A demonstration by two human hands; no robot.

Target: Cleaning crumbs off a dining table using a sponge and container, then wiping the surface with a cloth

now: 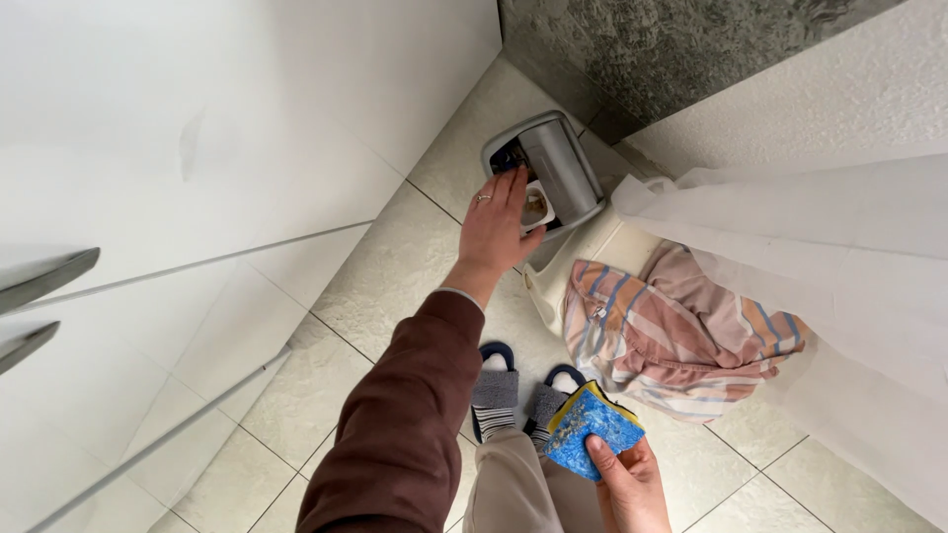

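Left hand extended to bin at far floor, fingers spread flat, nothing held; small white tub seen just under fingertips in bin opening. Right hand near, fingers closed on sponge.

Risk judged: tub caught on swing lid and tipped onto tiles; sponge dropped, grip being only at edge.

Sponge: blue, yellow-backed, creased, soft.

Right hand at 5 o'clock gets chopped off by the bottom edge; left hand covers part of the bin opening, contents too small to tell.
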